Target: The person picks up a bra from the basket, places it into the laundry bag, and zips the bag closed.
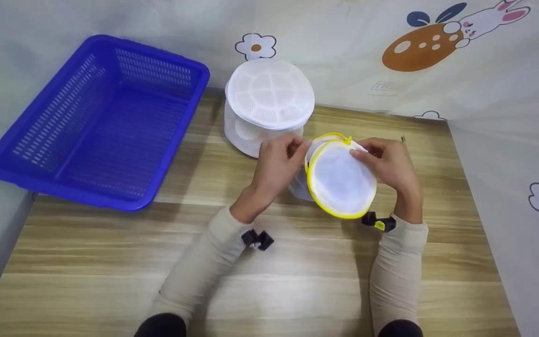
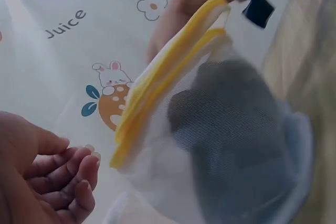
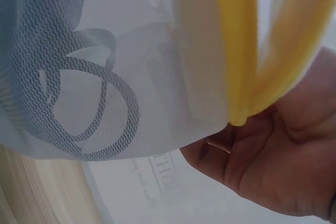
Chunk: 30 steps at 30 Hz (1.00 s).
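A small white mesh laundry bag (image 1: pixel 342 180) with yellow trim is held up, its round lid facing the head camera. My right hand (image 1: pixel 389 161) grips the lid's upper right edge, thumb on the front. Inside the bag, dark fabric with looped straps (image 3: pixel 126 103) shows through the mesh; its exact kind is unclear. My left hand (image 1: pixel 276 161) is at the bag's left side. In the left wrist view, the fingers of the left hand (image 2: pixel 52 177) are loosely curled, apart from the yellow trim (image 2: pixel 152 93), with nothing visible in them.
Behind the hands stands a larger white mesh laundry bag (image 1: pixel 269 91) with a round top. At the left is a blue plastic basket (image 1: pixel 157 187) with slotted walls. A wooden tabletop (image 1: pixel 297 281) meets printed wall sheeting (image 1: pixel 335 61) at the back and right.
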Available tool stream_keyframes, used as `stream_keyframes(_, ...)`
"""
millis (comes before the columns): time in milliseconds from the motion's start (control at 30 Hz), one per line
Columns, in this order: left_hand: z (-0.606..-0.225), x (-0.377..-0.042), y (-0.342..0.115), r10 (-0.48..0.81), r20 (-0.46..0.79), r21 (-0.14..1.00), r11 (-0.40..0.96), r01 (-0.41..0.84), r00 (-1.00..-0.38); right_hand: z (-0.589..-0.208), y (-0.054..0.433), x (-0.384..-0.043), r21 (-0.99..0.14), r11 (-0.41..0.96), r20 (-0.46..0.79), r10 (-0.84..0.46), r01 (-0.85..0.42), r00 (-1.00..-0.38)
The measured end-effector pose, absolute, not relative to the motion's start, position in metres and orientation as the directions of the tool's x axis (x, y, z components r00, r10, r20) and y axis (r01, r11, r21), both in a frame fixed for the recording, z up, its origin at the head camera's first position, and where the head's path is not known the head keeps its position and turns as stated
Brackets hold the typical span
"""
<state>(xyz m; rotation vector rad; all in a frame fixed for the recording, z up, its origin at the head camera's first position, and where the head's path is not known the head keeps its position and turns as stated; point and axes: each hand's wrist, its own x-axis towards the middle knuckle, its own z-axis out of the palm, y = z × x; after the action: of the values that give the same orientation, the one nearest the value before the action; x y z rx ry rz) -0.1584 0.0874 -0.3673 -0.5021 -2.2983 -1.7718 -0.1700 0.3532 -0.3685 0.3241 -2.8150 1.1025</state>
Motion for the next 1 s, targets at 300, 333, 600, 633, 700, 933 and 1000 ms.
stream_keyframes(300, -0.324, -0.202, 0.123, 0.509, 0.313, 0.572, 0.573, 0.587, -0.802, -0.37, 0.353, -0.17, -0.643, 0.725, 0.187, -0.162, -0.246, -0.969)
stream_keyframes(333, -0.322, -0.206, 0.128, 0.554, 0.277, 0.535, 0.59, 0.605, -0.785, -0.37, 0.353, -0.17, -0.641, 0.726, 0.192, -0.164, -0.25, -0.968)
stream_keyframes(600, -0.322, -0.227, 0.154, 0.753, -0.006, 0.395, 0.607, 0.69, -0.658, -0.371, 0.351, -0.169, -0.63, 0.717, 0.219, -0.203, -0.297, -0.954)
stream_keyframes(633, -0.324, -0.228, 0.156, 0.768, -0.009, 0.394, 0.591, 0.704, -0.64, -0.371, 0.351, -0.169, -0.625, 0.717, 0.227, -0.211, -0.308, -0.951)
stream_keyframes(700, -0.326, -0.23, 0.158, 0.801, -0.001, 0.393, 0.55, 0.736, -0.598, -0.371, 0.35, -0.169, -0.617, 0.713, 0.245, -0.227, -0.332, -0.943)
stream_keyframes(933, -0.331, -0.232, 0.158, 0.84, 0.012, 0.388, 0.496, 0.777, -0.542, -0.368, 0.349, -0.17, -0.602, 0.717, 0.245, -0.253, -0.351, -0.936)
stream_keyframes(1000, -0.332, -0.233, 0.157, 0.836, 0.005, 0.408, 0.499, 0.764, -0.549, -0.367, 0.348, -0.17, -0.608, 0.718, 0.233, -0.247, -0.339, -0.94)
